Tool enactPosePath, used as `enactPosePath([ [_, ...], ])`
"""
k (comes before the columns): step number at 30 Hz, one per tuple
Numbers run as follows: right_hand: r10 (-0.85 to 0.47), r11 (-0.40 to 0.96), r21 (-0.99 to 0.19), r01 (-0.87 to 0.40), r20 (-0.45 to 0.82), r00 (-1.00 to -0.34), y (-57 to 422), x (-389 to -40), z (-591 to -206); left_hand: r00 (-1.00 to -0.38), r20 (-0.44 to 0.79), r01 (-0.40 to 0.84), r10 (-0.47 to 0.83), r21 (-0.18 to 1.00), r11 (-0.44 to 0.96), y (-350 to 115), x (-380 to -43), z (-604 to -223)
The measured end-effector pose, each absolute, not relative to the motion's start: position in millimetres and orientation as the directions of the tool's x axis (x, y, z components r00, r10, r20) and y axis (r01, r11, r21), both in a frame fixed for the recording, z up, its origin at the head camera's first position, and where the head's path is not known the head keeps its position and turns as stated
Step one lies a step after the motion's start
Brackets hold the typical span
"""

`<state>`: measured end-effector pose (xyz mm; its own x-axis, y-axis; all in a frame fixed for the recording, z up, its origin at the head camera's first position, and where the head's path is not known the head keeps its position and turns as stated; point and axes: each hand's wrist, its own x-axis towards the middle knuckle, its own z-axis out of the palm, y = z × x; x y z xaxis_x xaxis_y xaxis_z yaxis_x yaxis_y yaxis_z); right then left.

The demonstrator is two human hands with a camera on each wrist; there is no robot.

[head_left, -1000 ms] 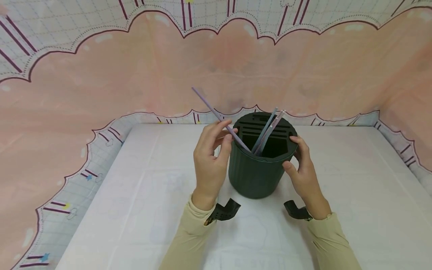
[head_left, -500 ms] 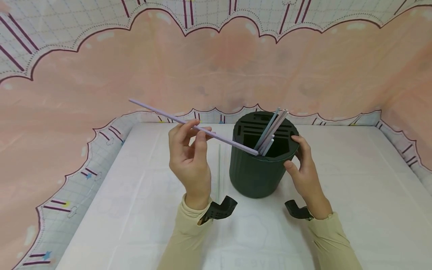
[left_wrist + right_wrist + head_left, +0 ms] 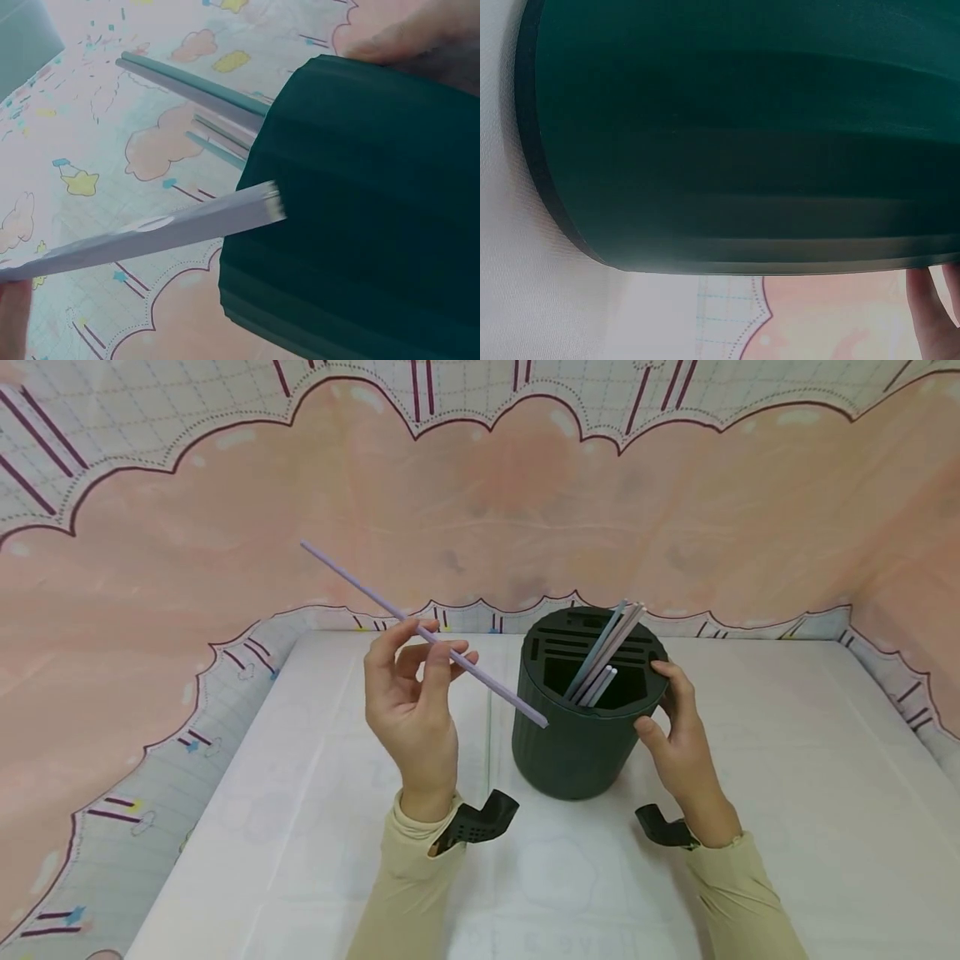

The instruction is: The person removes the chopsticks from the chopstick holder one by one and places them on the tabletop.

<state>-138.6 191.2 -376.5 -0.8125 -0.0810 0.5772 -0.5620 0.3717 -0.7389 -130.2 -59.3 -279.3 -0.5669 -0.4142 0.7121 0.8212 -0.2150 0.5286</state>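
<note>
My left hand pinches a long, thin lavender stick between thumb and fingers. The stick slants down to the right, and its lower end overlaps the front of a dark green ribbed holder. In the left wrist view the blunt end of the lavender stick appears large before the holder. My right hand grips the holder's right rim with the thumb in front. Several slim blue, pinkish and lavender sticks lean in the holder's large opening.
The slotted part of the holder's top lies behind the opening. A white cloth-covered table bears the holder. Behind and to the left hangs a peach-and-white patterned cloth. Black camera mounts sit on both wrists.
My left hand has moved left, drawing the lavender stick out of the holder's opening. The stick first tilted flatter, then steeper again. The right hand has kept its grip on the rim.
</note>
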Motion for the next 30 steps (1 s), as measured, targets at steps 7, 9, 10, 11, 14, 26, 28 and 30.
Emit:
enactPosePath([
  [7, -0.079, 0.369, -0.746, -0.554, 0.569, -0.819, 191, -139, -374, -0.665, 0.693, 0.747, -0.279, 0.628, -0.22, -61, -126, -270],
  [9, -0.079, 0.366, -0.75, -0.55, 0.564, -0.822, 191, -139, -374, -0.687, 0.683, 0.726, -0.247, 0.659, -0.199, -63, -126, -269],
  [10, -0.078, 0.367, -0.752, -0.547, 0.561, -0.824, 191, -139, -374, -0.701, 0.674, 0.713, -0.233, 0.674, -0.194, -65, -127, -269],
  [11, -0.079, 0.366, -0.754, -0.546, 0.559, -0.825, 191, -139, -373, -0.714, 0.664, 0.7, -0.222, 0.688, -0.194, -66, -127, -269],
  [14, -0.078, 0.367, -0.757, -0.541, 0.554, -0.829, 191, -138, -373, -0.752, 0.63, 0.659, -0.193, 0.728, -0.19, -70, -129, -270],
  [26, -0.08, 0.358, -0.757, -0.546, 0.558, -0.826, 192, -137, -372, -0.887, 0.455, 0.458, -0.082, 0.888, -0.031, -83, -138, -275],
  [28, -0.081, 0.363, -0.756, -0.545, 0.558, -0.826, 192, -136, -372, -0.911, 0.408, 0.408, -0.052, 0.913, 0.013, -86, -141, -279],
  [30, -0.081, 0.367, -0.755, -0.543, 0.556, -0.828, 192, -136, -372, -0.931, 0.364, 0.362, -0.026, 0.93, 0.063, -88, -145, -285],
])
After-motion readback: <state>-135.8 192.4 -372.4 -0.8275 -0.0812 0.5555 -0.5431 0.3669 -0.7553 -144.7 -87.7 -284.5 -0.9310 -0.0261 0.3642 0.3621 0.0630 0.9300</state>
